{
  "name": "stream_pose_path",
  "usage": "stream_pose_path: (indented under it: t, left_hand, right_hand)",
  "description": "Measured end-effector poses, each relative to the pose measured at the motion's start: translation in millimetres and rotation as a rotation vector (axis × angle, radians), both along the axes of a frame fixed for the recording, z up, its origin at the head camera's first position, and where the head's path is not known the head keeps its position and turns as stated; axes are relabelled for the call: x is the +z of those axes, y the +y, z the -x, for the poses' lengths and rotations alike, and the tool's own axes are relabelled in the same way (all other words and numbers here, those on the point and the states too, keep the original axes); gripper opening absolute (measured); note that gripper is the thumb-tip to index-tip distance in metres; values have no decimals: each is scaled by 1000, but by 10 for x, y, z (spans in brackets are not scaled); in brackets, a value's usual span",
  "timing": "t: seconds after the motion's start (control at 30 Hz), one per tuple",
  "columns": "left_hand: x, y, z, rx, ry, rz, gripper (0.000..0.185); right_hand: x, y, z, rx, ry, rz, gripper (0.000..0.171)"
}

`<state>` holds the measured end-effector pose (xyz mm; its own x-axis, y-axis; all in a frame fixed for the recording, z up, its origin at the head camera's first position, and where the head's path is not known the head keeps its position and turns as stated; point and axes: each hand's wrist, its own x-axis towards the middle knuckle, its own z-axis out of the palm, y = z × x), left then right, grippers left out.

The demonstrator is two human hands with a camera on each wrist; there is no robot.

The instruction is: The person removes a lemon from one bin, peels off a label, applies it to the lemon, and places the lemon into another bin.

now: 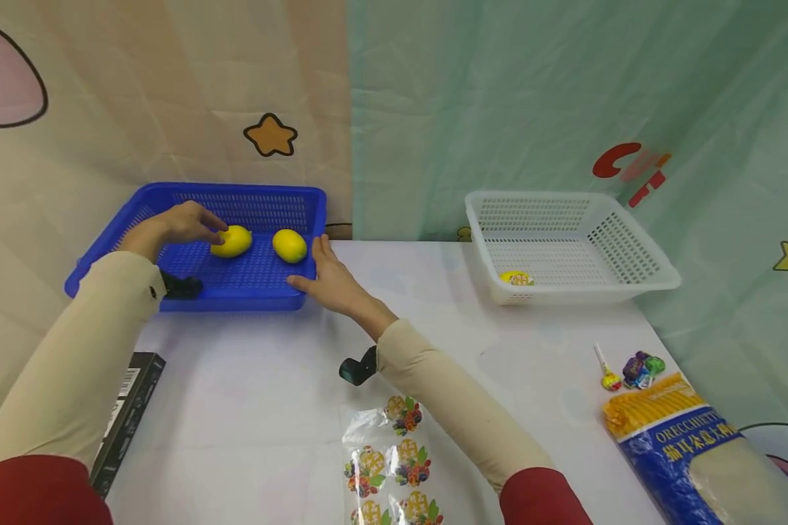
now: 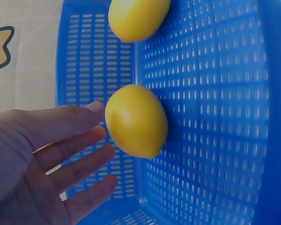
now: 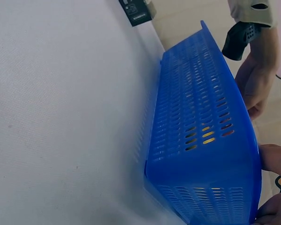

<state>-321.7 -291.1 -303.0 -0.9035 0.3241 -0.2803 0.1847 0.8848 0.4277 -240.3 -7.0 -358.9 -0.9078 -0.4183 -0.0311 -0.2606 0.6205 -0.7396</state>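
left grip (image 1: 182, 224) spread, fingertips touching smooth oval lemon (image 1: 232, 241); right grip (image 1: 325, 277) flat (holding nothing) against perforated blue basket (image 1: 171, 200).

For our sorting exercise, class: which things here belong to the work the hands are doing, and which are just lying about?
In the work:
left hand, touching the left lemon
right hand, on the blue basket corner
right lemon

Lying about:
white basket
lollipops
pasta bag
sticker sheet
black box
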Motion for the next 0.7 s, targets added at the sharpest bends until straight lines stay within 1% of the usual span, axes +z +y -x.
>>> stream_pose_path:
  t: [0.1,0.2,0.33,0.43,0.53,0.7]
  left_hand:
    - [-11,36,8,-21,-4,2,42]
    - [-9,71,7,-27,-18,20,45]
    - [-3,115,34,-41,-37,70,48]
    - [7,126,78,-70,-57,119,49]
    - [22,128,141,-79,-92,148,50]
    - [56,131,223,-66,-167,129,51]
  right_hand:
    - [2,5,0,1,1,-7,87]
    - [-4,3,-2,2,0,-4,87]
    - [-16,11,3,5,-11,5,87]
    - [-22,16,2,6,-18,1,87]
    - [-15,20,-4,3,-19,-2,87]
    - [-7,23,-5,6,-26,-4,86]
